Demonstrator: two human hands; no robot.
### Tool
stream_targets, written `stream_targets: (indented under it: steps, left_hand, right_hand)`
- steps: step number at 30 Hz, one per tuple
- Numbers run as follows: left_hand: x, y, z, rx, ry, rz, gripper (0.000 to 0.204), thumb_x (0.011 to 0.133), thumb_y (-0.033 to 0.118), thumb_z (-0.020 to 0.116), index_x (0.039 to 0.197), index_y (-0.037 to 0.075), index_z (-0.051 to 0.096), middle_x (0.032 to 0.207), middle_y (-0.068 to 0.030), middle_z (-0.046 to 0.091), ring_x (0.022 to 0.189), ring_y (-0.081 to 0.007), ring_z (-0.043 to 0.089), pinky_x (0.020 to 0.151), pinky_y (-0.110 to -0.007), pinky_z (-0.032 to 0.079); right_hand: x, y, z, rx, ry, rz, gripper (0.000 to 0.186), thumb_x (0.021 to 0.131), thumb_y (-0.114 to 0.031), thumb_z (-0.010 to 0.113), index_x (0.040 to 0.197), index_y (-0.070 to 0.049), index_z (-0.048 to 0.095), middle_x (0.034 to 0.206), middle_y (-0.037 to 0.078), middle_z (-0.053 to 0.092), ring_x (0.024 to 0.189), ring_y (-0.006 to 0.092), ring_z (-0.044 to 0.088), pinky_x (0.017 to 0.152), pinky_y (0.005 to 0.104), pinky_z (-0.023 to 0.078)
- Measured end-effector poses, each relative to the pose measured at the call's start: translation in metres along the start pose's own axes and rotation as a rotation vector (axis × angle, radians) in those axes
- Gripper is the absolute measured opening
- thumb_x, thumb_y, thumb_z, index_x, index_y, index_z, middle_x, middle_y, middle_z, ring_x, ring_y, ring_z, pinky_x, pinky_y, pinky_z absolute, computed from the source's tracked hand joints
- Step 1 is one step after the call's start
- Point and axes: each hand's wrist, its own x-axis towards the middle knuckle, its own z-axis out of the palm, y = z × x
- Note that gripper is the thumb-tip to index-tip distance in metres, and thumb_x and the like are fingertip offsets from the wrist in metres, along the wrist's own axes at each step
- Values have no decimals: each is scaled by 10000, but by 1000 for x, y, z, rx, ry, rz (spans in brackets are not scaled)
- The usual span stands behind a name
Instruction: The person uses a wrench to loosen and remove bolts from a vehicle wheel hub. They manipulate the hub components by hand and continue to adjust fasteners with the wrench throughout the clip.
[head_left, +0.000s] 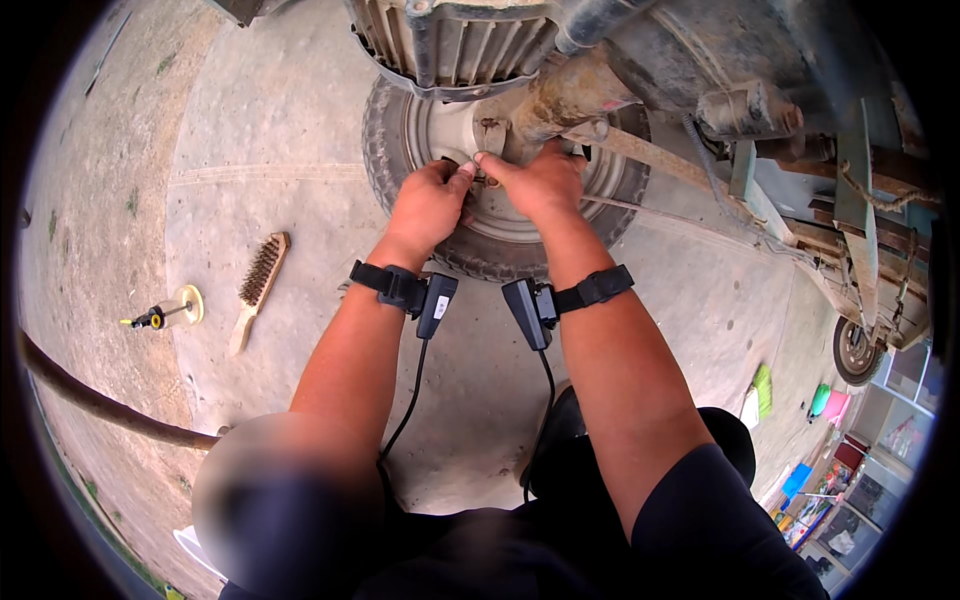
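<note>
A wheel (pixel 388 140) with a worn tire and pale rim lies beneath a rusty axle housing (pixel 570 95) and a metal bracket (pixel 490 135) at its hub. My left hand (pixel 430 205) is closed at the hub, thumb and fingers pinched on a small dark piece that I cannot make out. My right hand (pixel 535 185) is beside it, thumb reaching to the same spot and fingers curled near the axle; what they hold is hidden. A thin rod runs rightward from the hub behind my right hand. Both wrists wear black strapped devices with cables.
A wooden wire brush (pixel 260 285) and a small pump-topped container (pixel 180 308) are at left on concrete (pixel 270 140). A curved hose (pixel 100 395) crosses lower left. A ribbed metal casing (pixel 445 45) overhangs the wheel. The vehicle's frame (pixel 855 220) and another wheel (pixel 856 350) are at right.
</note>
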Motion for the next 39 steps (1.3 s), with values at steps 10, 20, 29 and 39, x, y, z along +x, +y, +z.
stream_targets:
  steps: [10,20,29,39]
  left_hand:
    - [3,-3,-1,-10,-17,10,344,1038,315,600,1151,-9,618,861,-21,643,622,-99,616,520,-246,419]
    - [3,0,-1,9,-33,19,322,1039,299,593,1122,-11,625,859,-23,642,609,-105,613,516,-249,422]
    - [1,1,-3,-6,-43,-14,315,1040,295,590,1131,-5,621,913,-26,652,613,-109,618,516,-253,429]
    - [1,-1,-5,-50,-62,9,328,1041,309,591,1128,-6,618,942,-38,657,636,-112,631,531,-249,442]
  right_hand:
    - [-1,0,-2,0,-16,-9,1101,640,-727,785,1338,73,491,1272,280,566,1232,345,508,963,398,501]
    - [3,4,3,-9,2,-30,1105,641,-731,781,1337,77,494,1273,276,565,1224,344,513,968,397,497]
    - [-1,0,-1,7,14,-15,1103,627,-717,804,1331,79,504,1249,279,564,1205,346,533,960,391,507]
    - [2,4,-1,27,-39,-41,1177,637,-731,786,1395,107,456,1334,331,548,1315,402,470,1055,406,462]
